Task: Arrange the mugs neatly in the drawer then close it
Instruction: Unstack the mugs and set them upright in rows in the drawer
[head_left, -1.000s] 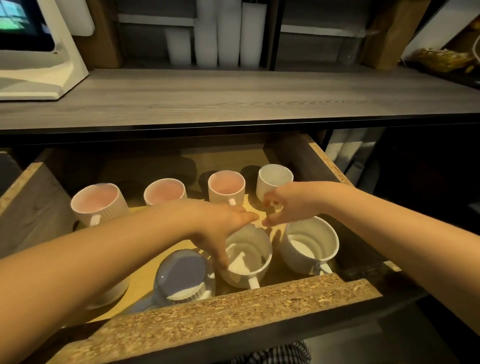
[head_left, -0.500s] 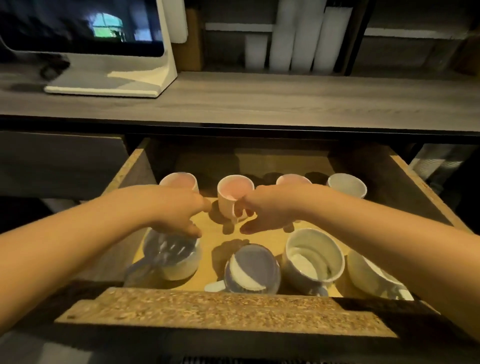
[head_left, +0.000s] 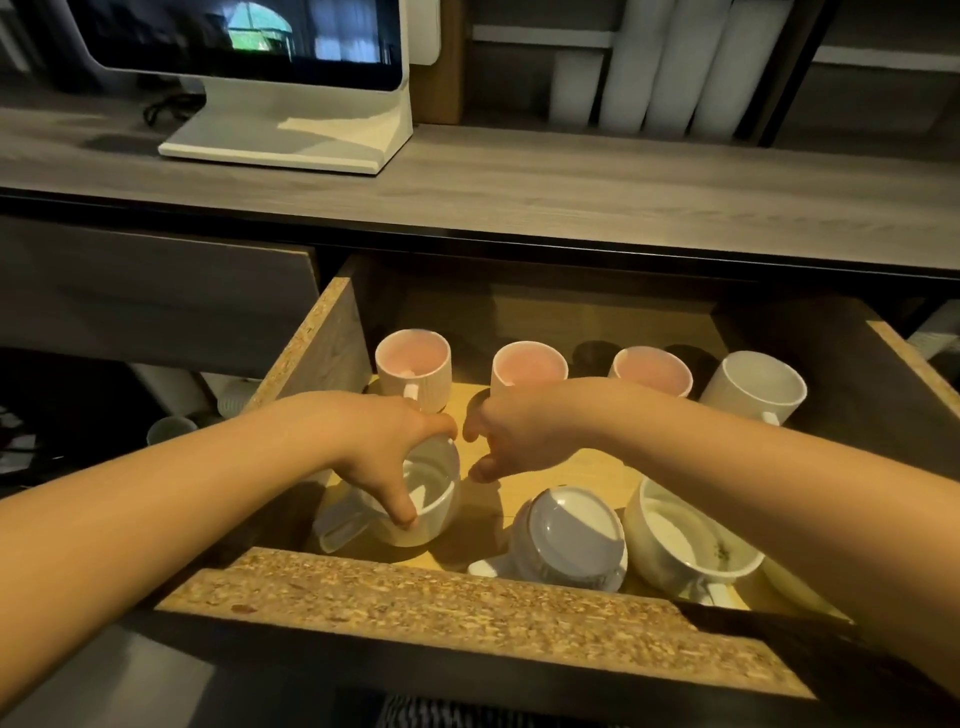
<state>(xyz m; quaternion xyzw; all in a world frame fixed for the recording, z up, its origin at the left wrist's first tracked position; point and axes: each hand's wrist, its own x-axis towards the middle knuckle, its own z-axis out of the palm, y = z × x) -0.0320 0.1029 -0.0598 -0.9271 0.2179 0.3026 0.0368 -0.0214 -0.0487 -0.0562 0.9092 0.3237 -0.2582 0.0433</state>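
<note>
Mugs stand and lie inside the open drawer, a box of raw particleboard with a speckled, grainy front edge and a smooth pale-yellow floor. Back row, left to right: three ribbed cylindrical mugs with pink interiors, the first pink mug, the second pink mug and the third pink mug, then a plain white mug tilted slightly toward the right. All four are upright with mouths open upward.

Front row: a glossy white mug at the left, upright, with its loop handle pointing toward the left front corner. The left hand grips this mug from above, thumb over the far rim and fingers curled down inside the near wall. Beside it to the right, a grey-blue mug lies on its side, round base facing up and forward, handle toward the drawer front. Just right of it, touching or nearly so, a wide, rounded white cup tilts with its mouth upward; small dark specks show on its inner wall.

The right hand hovers over the bare drawer floor between the rows, fingers loosely curled and partly spread, holding nothing.

Above the drawer runs a grey wood-grain worktop carrying a white-framed screen on an angled stand.
</note>
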